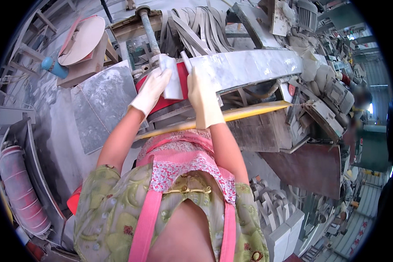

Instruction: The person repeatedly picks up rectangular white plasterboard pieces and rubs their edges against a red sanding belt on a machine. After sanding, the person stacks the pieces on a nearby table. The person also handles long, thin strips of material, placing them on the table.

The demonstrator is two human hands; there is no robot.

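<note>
My left hand [151,88], in a pale glove, grips the edge of a short white-grey marble piece [172,78], thumb on its face. In a cream glove, my right hand [201,98] closes on a thin pale strip [186,61] whose upper end sticks out past the fingers. What the strip's hidden part looks like I cannot tell. Beneath both hands lies a red surface [182,85]. A long polished marble piece [253,65], white with grey veins, extends to the right from beside my right hand.
A yellow bar [249,112] crosses in front of my waist. Grey belts [201,28] hang behind the work. Left are a dusty grey slab [102,107], a blue bottle [53,66] and an oval board [83,41]. Stone blocks [286,229] stand lower right; dusty machinery [329,91] crowds the right.
</note>
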